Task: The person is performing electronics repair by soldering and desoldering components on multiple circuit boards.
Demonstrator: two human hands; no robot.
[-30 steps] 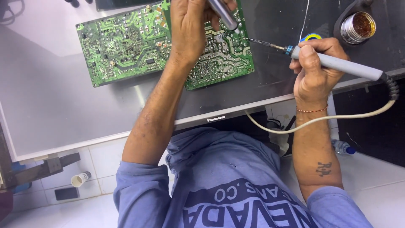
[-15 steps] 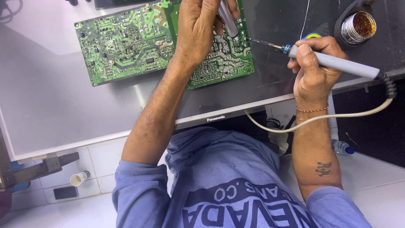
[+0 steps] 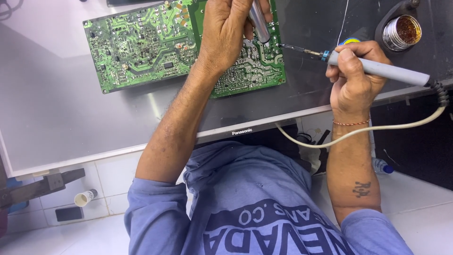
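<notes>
Grey panel [image 3: 56, 118] carries a green board [image 3: 141, 47]. Left hand [image 3: 226, 33] grips a metal tool [image 3: 258, 21]; right hand [image 3: 351, 78] grips a soldering iron [image 3: 377, 70].

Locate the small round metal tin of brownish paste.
In the head view, the round metal tin sits at the upper right on the dark surface, just beyond the right hand holding the grey soldering iron.

The left hand [image 3: 226, 33] is stretched far forward, back of the hand up, fingers [image 3: 250, 28] curled shut around a slim grey tool. Its forearm is bare, sleeve ending at the elbow. The right hand [image 3: 351, 78] sits nearer the chest than the left hand, fist closed in a pen grip, wrist bent, forearm bare and tattooed.
</notes>
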